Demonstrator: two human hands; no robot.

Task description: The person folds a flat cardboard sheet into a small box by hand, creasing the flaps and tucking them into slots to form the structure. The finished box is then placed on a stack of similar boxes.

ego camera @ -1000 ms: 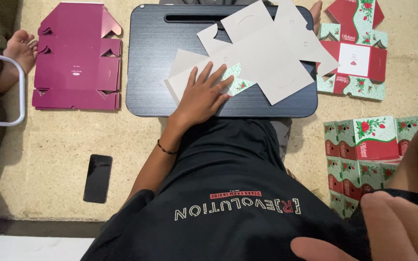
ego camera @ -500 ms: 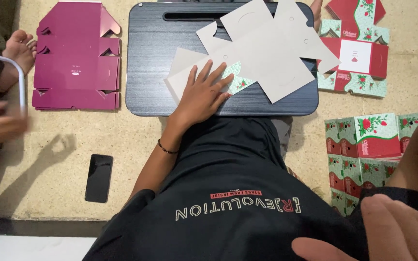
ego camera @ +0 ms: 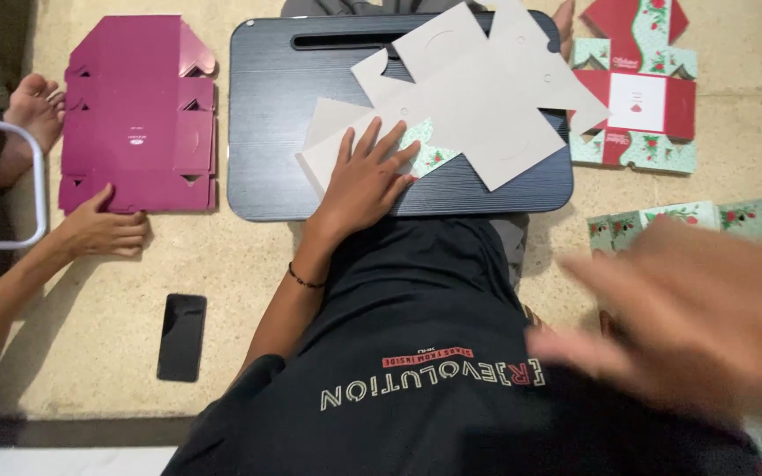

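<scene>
My left hand (ego camera: 365, 176) lies flat, fingers spread, on an unfolded cardboard box blank (ego camera: 478, 115). The blank shows its grey inside, with a bit of its green floral print beside my thumb. It rests on a black lap desk (ego camera: 266, 132) over my legs. A thin dark bracelet is on my left wrist. My right hand (ego camera: 690, 308) hovers close to the camera at the right, blurred, fingers apart and empty. It hangs above floral box flats (ego camera: 690, 216) on the floor.
A magenta box flat (ego camera: 134, 115) lies left of the desk, and another person's hand (ego camera: 103, 231) touches its near edge; their foot (ego camera: 33, 104) is beside it. A black phone (ego camera: 182, 337) lies on the floor. A red and green floral flat (ego camera: 637, 101) sits at the right.
My right hand has risen from the bottom right corner and swept up and left, blurred by motion. The other person's hand has reached in to the magenta flat. My left hand stays put.
</scene>
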